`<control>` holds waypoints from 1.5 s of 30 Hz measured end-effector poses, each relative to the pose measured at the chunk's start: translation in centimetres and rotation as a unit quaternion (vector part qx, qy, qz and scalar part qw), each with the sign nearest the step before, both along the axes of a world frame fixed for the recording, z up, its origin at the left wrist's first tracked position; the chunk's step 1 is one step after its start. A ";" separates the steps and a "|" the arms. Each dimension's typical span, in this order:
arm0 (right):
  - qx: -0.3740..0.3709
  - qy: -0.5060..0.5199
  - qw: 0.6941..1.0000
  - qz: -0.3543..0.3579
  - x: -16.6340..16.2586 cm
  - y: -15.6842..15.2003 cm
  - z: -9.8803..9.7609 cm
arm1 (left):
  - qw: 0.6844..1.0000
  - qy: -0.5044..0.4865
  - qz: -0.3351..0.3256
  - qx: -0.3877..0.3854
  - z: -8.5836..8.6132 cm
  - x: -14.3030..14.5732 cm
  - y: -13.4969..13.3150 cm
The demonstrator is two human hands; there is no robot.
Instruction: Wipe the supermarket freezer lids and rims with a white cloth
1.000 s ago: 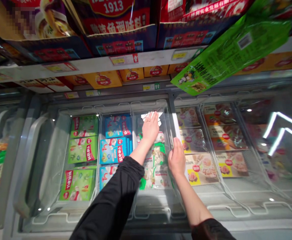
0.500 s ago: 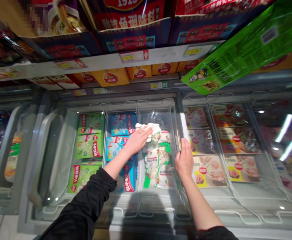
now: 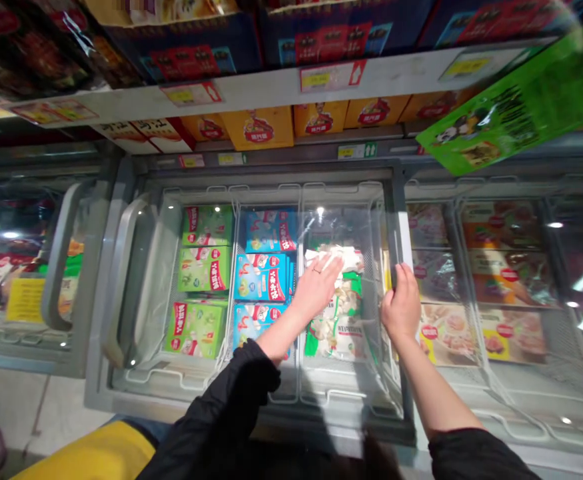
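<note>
My left hand [image 3: 318, 287] reaches into the open middle compartment of a chest freezer [image 3: 121, 393]. Its fingers lie pressed on a crumpled white cloth [image 3: 344, 255] on top of green-and-white dumpling bags [image 3: 338, 323]. A ring shows on one finger. My right hand [image 3: 400, 308] is closed round the edge of the sliding glass lid [image 3: 396, 227], just right of the open compartment. Both sleeves are black.
Green boxes [image 3: 204, 267] and blue boxes [image 3: 264, 273] fill the compartments to the left. Orange packs [image 3: 491, 287] lie under the glass on the right. A shelf with yellow boxes [image 3: 258, 127] runs above. A green bag [image 3: 516, 110] hangs at upper right. Something yellow [image 3: 91, 453] is at lower left.
My left hand has drawn the white cloth from the far end of the compartment back toward me. My right hand has kept its hold on the lid edge. My view has shifted left.
</note>
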State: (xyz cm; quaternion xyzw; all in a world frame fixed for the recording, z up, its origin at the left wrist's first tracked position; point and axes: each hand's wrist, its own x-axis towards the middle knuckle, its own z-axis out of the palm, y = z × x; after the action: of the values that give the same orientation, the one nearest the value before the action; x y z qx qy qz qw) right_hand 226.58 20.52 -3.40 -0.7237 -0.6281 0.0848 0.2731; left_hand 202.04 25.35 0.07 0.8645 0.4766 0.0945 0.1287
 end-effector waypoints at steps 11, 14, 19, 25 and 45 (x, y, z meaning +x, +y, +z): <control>0.074 0.047 0.976 -0.200 1.0 -0.2 -1.0 | 0.933 0.014 0.359 0.003 0.4 -22.2 -7.9; 0.087 0.073 0.967 -0.227 0.6 -1.2 -1.2 | 0.874 -0.020 0.485 0.027 -0.5 -19.3 -8.1; 0.018 0.067 0.991 -0.118 -2.2 -6.9 -0.6 | 0.954 -0.035 0.297 -0.012 -0.8 -5.9 -11.6; -0.076 0.003 0.991 0.111 -0.7 -15.3 0.0 | 0.993 0.007 -0.045 -0.112 0.4 -0.4 -19.9; 0.015 0.155 0.973 -0.172 3.4 -18.6 -2.2 | 0.968 0.116 0.155 -0.157 -0.3 9.7 -30.2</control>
State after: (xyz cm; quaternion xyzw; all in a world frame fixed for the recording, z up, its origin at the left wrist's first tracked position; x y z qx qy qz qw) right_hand 230.02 1.94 -5.64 -0.7946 -0.4458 0.1380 0.3884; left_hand 211.75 -4.85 -0.22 0.7543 0.6250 -0.0643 0.1907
